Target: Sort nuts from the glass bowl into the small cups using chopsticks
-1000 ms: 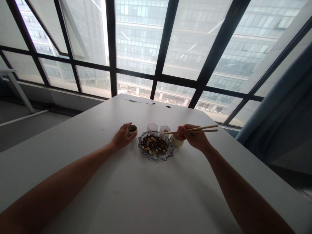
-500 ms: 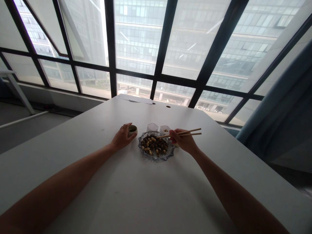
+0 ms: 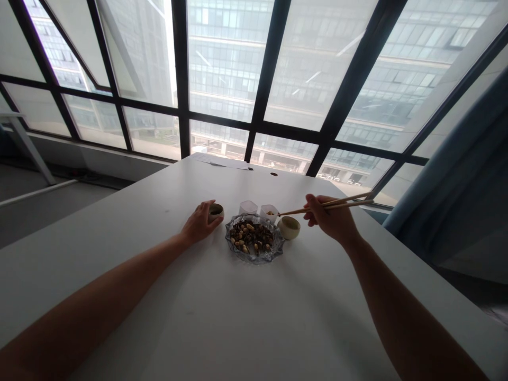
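Note:
My left hand [image 3: 198, 222] is curled round the side of a small pale cup [image 3: 219, 216], which stands on the table. In my right hand [image 3: 331, 218] is a pair of chopsticks [image 3: 349, 202], pointing left. Their tips are beside a clear plastic cup [image 3: 269, 210] with a few light pieces inside; a tiny dark bit may be between them, too small to name. A scalloped glass dish [image 3: 254, 259] in the middle holds peanuts [image 3: 246, 238] mixed with small dark seeds. Against its right side stands a second pale cup [image 3: 289, 228], below the chopsticks.
Another clear plastic cup [image 3: 248, 207] stands behind the dish. Sheets of paper [image 3: 222, 161] lie at the far end of the white table [image 3: 238, 317]. Large windows [image 3: 226, 63] rise beyond, and a blue curtain [image 3: 448, 180] hangs on the right.
My right hand has moved right with the chopsticks, whose tips left the glass dish and came beside the clear cup. The right pale cup is now uncovered. My left hand stays put.

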A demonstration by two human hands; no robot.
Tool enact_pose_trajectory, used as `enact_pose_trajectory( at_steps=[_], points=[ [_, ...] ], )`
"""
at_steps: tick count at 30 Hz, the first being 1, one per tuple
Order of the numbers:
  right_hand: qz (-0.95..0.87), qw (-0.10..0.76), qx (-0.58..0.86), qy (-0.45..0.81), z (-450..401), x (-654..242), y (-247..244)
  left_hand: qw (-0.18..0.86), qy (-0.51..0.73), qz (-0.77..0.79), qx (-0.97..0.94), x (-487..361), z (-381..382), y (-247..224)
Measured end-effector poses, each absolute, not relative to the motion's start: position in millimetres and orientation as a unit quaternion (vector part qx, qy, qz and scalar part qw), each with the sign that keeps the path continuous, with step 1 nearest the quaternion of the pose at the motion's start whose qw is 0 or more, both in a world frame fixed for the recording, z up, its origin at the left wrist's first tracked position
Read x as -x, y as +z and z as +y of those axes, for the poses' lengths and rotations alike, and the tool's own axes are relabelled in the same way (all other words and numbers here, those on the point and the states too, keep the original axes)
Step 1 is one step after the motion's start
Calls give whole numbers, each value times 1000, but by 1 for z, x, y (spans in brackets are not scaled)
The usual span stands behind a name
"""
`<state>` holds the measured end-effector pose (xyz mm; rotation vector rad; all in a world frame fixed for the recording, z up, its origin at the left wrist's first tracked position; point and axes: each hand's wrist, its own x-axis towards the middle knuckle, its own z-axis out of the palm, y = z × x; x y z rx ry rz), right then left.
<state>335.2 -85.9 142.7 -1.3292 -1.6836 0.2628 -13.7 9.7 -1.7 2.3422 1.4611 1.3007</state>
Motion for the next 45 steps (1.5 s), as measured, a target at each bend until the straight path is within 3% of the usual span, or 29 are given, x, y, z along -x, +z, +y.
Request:
enact_pose_trajectory(
  at_steps=[3,8,15,23,45],
  points=[
    [-701,434,565,28,-92,-347,155,45,432,476,-765,13,10,-2],
    [-729,352,584,62,-84,-351,147,41,429,480,-764,13,9,-1],
    [-695,434,562,109,-88,-343,150,47,415,485,-768,14,8,1],
    [-725,369,534,232,-87,-317,132,53,411,488,-768,14,7,2],
    [-655,457,524,295,-77,-308,116,141,422,547,-709,16,7,5]
  ],
)
